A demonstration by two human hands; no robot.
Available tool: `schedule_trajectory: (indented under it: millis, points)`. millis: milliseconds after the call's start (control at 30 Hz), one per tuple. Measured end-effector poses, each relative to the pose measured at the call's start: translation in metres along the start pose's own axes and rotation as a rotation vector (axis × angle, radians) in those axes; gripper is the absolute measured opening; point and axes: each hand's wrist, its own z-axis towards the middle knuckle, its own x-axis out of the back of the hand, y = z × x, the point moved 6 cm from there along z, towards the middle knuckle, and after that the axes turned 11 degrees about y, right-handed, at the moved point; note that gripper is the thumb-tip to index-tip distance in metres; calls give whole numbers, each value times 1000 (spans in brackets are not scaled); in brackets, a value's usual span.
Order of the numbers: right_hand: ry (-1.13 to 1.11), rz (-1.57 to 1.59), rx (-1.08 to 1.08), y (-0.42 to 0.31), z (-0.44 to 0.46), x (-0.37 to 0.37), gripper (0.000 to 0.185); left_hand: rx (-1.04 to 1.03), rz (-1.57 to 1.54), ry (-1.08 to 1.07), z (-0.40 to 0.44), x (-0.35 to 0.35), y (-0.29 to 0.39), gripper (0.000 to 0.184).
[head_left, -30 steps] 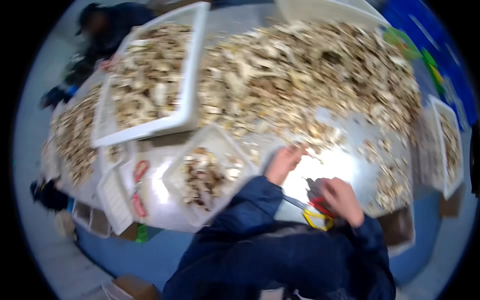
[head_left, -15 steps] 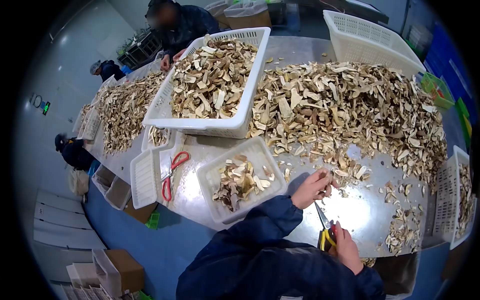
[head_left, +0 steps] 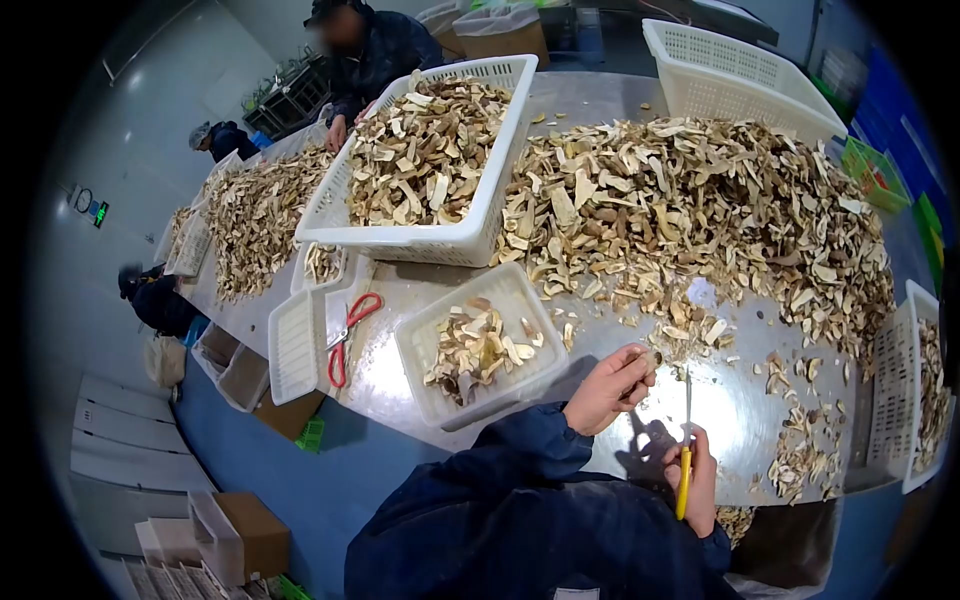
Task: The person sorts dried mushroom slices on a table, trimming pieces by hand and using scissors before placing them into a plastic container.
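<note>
My left hand (head_left: 606, 390) pinches a small brownish dried mushroom slice (head_left: 651, 361) above the metal table (head_left: 625, 455). In my right hand (head_left: 702, 475) is a pair of scissors (head_left: 685, 480) with a yellow handle, blades pointing away from me and seen edge-on. The blades are just right of the slice and apart from it. Left of my hands stands a shallow white tray (head_left: 415, 372) holding mushroom slices. Beyond my fingers, a large heap of mushroom slices (head_left: 680, 210) covers the table, with small bits scattered at its near edge.
A large white basket (head_left: 400, 236) full of slices stands behind the tray. Red-handled scissors (head_left: 346, 337) lie beside a white lid-like tray (head_left: 291, 350). Another basket (head_left: 740, 85) sits at the back, one (head_left: 897, 400) at right. A co-worker (head_left: 375, 50) works across the table.
My right hand has turned the scissors from slanting left to pointing straight away, edge-on. My left hand has shifted slightly left and down, with the slice now showing at its fingertips.
</note>
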Motion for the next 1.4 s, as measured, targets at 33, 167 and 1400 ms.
schedule_trajectory:
  millis: [33,167,1400]
  points:
    - [1,-51,16,-3,-1,-1,62,-1,2,15,-2,-3,0,13]
    - [22,-281,-12,-3,-2,0,70,-100,148,107,-4,2,-3,13]
    - [31,569,-95,25,15,-27,55,-771,1686,886,-100,145,142,26]
